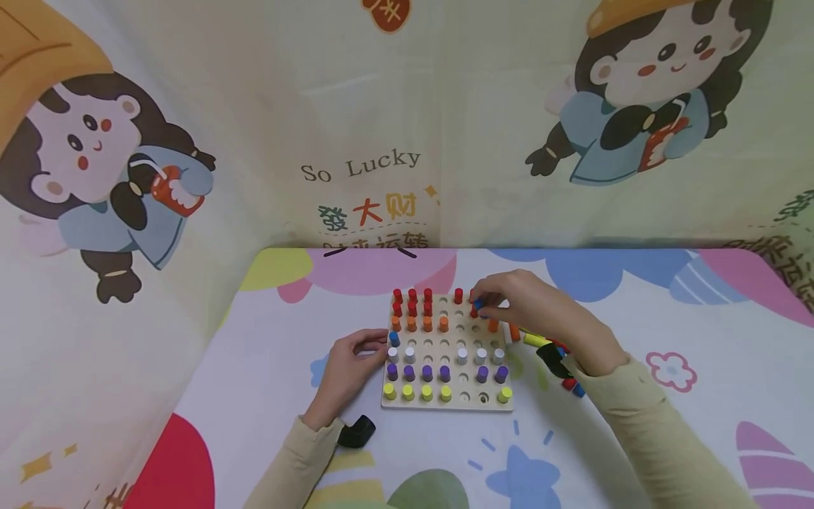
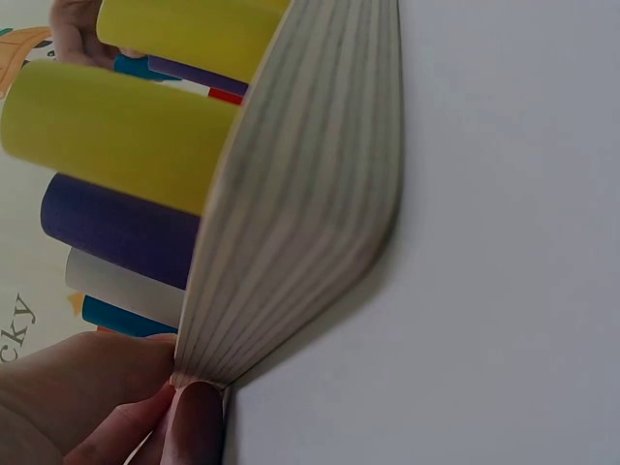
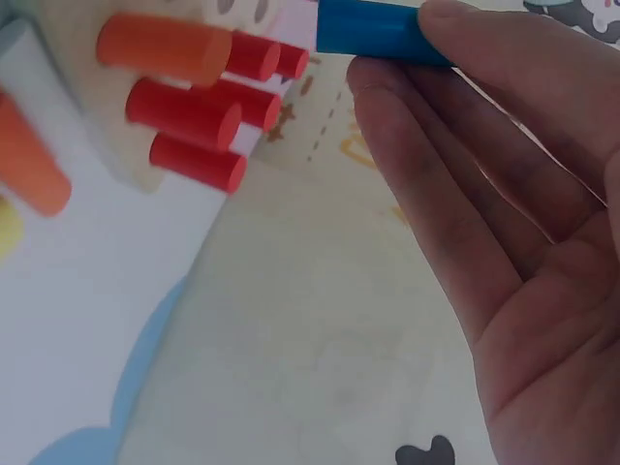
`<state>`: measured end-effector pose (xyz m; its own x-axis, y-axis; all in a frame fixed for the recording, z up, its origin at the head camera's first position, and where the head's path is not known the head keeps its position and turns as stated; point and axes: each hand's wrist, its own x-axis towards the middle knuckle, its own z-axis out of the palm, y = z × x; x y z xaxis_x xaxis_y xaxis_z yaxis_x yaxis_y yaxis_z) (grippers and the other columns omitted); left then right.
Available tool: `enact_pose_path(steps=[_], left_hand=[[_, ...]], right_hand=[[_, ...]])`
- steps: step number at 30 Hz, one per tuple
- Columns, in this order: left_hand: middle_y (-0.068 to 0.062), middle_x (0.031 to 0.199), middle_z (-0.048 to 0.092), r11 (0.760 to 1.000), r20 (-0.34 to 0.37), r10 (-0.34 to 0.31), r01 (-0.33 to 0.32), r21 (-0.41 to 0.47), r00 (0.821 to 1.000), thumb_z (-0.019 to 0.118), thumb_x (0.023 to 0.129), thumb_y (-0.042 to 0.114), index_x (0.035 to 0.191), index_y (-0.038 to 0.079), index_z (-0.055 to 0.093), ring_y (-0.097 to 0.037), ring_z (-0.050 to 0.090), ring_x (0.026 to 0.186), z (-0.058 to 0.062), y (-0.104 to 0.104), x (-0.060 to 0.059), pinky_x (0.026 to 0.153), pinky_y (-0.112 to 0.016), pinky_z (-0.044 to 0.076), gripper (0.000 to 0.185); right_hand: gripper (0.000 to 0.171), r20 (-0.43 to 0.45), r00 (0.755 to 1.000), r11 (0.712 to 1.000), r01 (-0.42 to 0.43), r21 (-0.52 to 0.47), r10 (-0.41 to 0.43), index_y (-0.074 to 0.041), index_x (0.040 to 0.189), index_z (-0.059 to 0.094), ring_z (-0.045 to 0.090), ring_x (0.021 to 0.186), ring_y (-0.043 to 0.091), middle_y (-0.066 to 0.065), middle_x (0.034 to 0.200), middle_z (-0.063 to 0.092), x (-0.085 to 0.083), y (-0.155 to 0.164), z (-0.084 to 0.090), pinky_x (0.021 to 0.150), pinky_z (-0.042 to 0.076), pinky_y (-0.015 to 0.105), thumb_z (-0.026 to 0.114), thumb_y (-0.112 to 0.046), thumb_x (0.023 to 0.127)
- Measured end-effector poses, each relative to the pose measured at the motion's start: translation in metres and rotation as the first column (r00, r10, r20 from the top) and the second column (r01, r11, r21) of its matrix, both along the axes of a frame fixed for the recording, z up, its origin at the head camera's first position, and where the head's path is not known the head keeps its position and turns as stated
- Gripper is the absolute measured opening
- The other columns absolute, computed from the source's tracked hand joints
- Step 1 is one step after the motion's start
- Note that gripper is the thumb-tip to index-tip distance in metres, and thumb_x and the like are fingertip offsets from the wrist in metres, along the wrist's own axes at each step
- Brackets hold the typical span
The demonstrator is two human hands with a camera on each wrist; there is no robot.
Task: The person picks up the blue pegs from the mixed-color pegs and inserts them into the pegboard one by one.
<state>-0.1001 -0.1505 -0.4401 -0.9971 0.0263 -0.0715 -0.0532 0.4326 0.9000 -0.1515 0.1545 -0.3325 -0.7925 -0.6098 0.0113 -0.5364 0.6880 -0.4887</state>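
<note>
A wooden pegboard lies on the table, with rows of red, orange, white, purple and yellow pegs and bare holes among them. One blue peg stands at the left end of its row. My left hand pinches the board's left edge between thumb and fingers; its striped side fills much of the left wrist view. Over the far right corner, my right hand holds another blue peg between thumb and fingertips, above the red pegs.
Right of the board lie loose pegs, among them an orange peg, a yellow peg and a red peg, partly hidden by my right wrist. A patterned cloth covers the table, and a printed curtain hangs behind it.
</note>
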Motion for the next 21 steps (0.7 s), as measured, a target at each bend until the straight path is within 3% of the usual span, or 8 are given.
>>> enact_pose_path(steps=[5,14,21], left_hand=[[-0.001,0.117,0.07,1.0,0.0,0.0,0.0,-0.005,1.0,0.073,0.09,0.015,0.12,0.013,0.07,-0.015,0.067,0.099,0.0,0.0,-0.001,0.086,-0.028,0.057,0.03],[0.0,0.115,0.07,1.0,0.005,0.005,-0.005,0.003,1.0,0.073,0.09,0.016,0.12,0.013,0.07,-0.014,0.067,0.099,0.0,0.0,-0.001,0.086,-0.027,0.057,0.03],[0.0,0.115,0.071,1.0,0.006,0.008,-0.008,0.002,1.0,0.074,0.09,0.017,0.119,0.014,0.071,-0.014,0.067,0.098,0.0,0.0,0.0,0.086,-0.028,0.057,0.03]], right_hand=[[0.021,0.043,0.999,1.0,-0.004,-0.006,0.004,-0.008,0.108,0.071,0.067,0.089,0.012,-0.001,0.1,0.072,-0.002,-0.01,-0.001,0.082,0.059,0.033,0.075,-0.006,0.087],[0.013,0.017,0.997,0.997,-0.073,0.007,0.073,-0.009,0.103,0.072,0.063,0.079,0.008,-0.004,0.093,0.071,-0.004,-0.026,-0.004,0.072,0.056,0.026,0.072,-0.009,0.09],[0.016,0.014,0.998,0.998,-0.064,0.012,0.064,-0.008,0.104,0.073,0.063,0.081,0.01,-0.003,0.094,0.071,-0.001,-0.036,-0.004,0.079,0.058,0.028,0.075,-0.009,0.088]])
